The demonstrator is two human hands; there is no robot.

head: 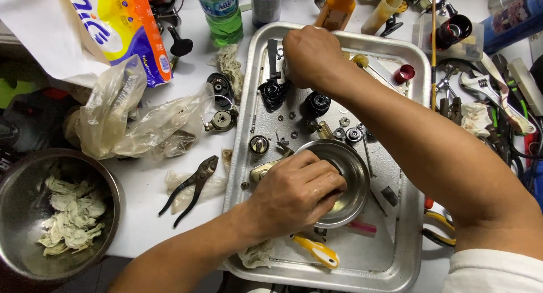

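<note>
Item: small steel bowl (345, 182), in metal tray (396, 253). I am steadying it, left hand (294, 194) fingers curled over its near rim. Right hand (308, 55) is closing on a dark part beyond; contents hidden. Pliers (189, 188) lying left of my grip. Next likely calls for rinsing parts gently.

White table (141, 185) under metal tray (416, 67)
</note>
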